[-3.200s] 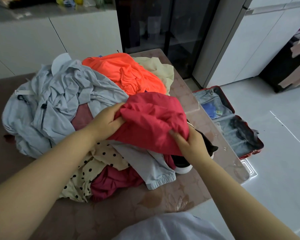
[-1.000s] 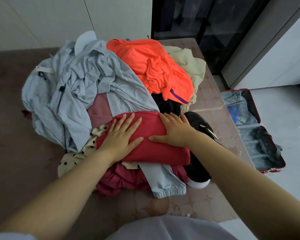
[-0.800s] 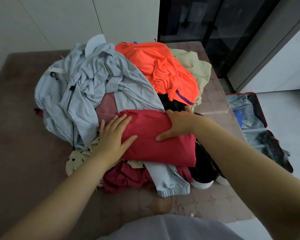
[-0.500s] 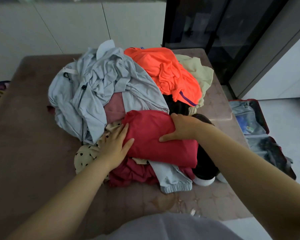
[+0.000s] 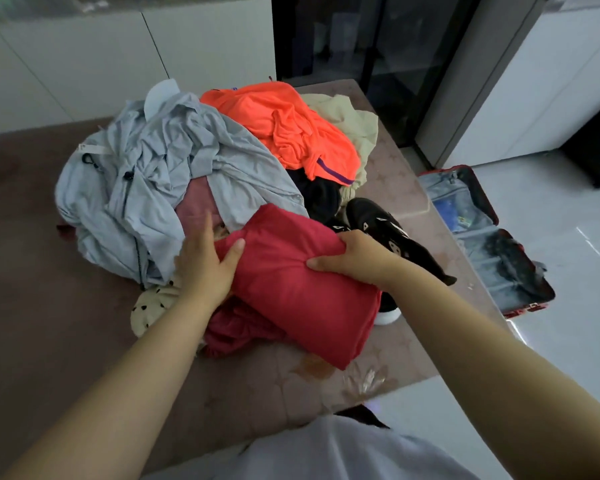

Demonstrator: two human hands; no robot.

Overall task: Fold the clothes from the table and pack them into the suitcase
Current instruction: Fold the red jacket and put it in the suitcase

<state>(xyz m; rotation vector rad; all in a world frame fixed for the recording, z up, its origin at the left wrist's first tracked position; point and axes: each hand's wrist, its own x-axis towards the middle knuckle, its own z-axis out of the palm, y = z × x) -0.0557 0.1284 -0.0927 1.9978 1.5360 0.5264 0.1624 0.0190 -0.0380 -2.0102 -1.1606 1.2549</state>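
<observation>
Folded red garment on the near side of the clothes pile, atop a brown table. The left hand holds its left end, thumb laid across the top and fingers stretched along the edge against the pile. The right hand grasps the far right edge — thumb on the top face, fingers curled over the fold and hidden behind it. The garment spans the gap between both hands. Behind it lie a grey garment, an orange garment and a black shoe. An open suitcase lies on the floor to the right — well apart from the garment.
</observation>
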